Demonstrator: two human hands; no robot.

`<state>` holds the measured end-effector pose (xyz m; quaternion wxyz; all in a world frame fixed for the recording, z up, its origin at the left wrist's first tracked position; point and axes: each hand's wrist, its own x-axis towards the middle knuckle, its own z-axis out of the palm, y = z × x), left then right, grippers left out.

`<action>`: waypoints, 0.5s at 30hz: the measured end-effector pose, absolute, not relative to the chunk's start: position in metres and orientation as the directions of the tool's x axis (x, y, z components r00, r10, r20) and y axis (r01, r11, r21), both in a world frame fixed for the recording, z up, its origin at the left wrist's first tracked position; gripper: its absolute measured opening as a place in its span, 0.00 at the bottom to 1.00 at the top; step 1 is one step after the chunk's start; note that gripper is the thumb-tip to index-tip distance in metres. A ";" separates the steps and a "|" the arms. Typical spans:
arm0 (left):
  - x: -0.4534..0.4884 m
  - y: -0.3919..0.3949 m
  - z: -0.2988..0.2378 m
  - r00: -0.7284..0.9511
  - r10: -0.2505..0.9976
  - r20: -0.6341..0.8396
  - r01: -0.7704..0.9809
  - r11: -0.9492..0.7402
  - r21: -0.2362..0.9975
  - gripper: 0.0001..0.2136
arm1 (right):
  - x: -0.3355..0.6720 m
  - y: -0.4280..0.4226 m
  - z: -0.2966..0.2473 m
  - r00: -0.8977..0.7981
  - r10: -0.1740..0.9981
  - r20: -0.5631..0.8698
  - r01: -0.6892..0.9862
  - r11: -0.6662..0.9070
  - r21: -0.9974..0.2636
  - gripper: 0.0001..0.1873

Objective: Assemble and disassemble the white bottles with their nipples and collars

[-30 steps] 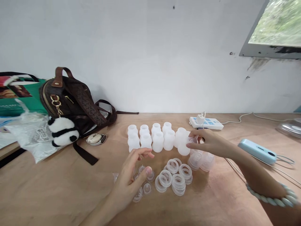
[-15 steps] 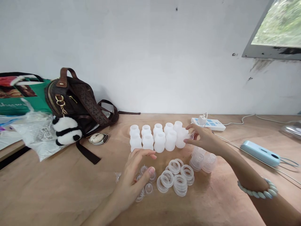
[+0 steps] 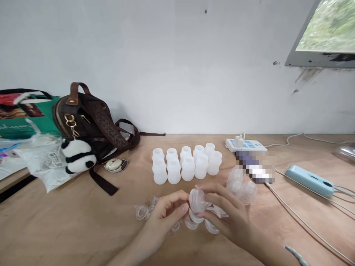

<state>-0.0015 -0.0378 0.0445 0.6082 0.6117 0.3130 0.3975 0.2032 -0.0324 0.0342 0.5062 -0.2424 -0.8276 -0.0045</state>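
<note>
Two rows of white translucent bottle-shaped pieces [image 3: 187, 165] stand upright on the wooden table [image 3: 69, 221]. My right hand [image 3: 227, 218] is closed on one clear piece [image 3: 197, 200], held just above the stacked clear rings [image 3: 203, 221]. My left hand [image 3: 165, 214] sits beside it with curled fingers, the thumb and fingertips close to that piece; whether they pinch anything is hidden. Small clear caps [image 3: 142, 211] lie left of my left hand. Further clear pieces [image 3: 242, 185] lie on their sides to the right.
A brown bag [image 3: 88, 120] with a panda charm [image 3: 77, 156] and plastic bags [image 3: 41, 162] occupy the back left. A small oval device [image 3: 115, 164] lies near it. A power strip [image 3: 245, 145], cables [image 3: 302, 221] and a light-blue device [image 3: 309, 180] lie to the right.
My right hand left the standing row, came back toward me and now holds a clear piece over the rings. My left hand shifted right to meet it.
</note>
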 end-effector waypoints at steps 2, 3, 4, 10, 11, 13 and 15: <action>-0.001 -0.038 0.040 0.504 0.862 0.052 -0.146 0.025 0.989 0.15 | 0.200 -0.038 0.032 -0.407 0.379 0.831 0.422 0.885 -0.197 0.08; 0.000 -0.038 0.037 0.504 0.863 0.029 -0.163 0.062 0.985 0.15 | 0.200 -0.040 0.031 -0.417 0.375 0.828 0.432 0.883 -0.183 0.08; 0.000 -0.038 0.035 0.506 0.863 0.010 -0.177 0.093 0.980 0.15 | 0.199 -0.042 0.031 -0.424 0.368 0.827 0.438 0.883 -0.168 0.08; 0.004 -0.038 0.031 0.516 0.853 -0.081 -0.194 0.209 0.959 0.18 | 0.197 -0.046 0.036 -0.467 0.332 0.819 0.442 0.891 -0.109 0.08; 0.004 -0.038 0.033 0.512 0.854 -0.096 -0.191 0.222 0.956 0.17 | 0.197 -0.047 0.037 -0.476 0.335 0.813 0.440 0.891 -0.110 0.08; 0.005 -0.040 0.037 0.511 0.850 -0.124 -0.185 0.250 0.950 0.14 | 0.196 -0.047 0.038 -0.479 0.341 0.809 0.424 0.897 -0.127 0.07; 0.005 -0.042 0.041 0.521 0.840 -0.153 -0.182 0.285 0.941 0.12 | 0.195 -0.048 0.038 -0.470 0.356 0.808 0.392 0.904 -0.170 0.05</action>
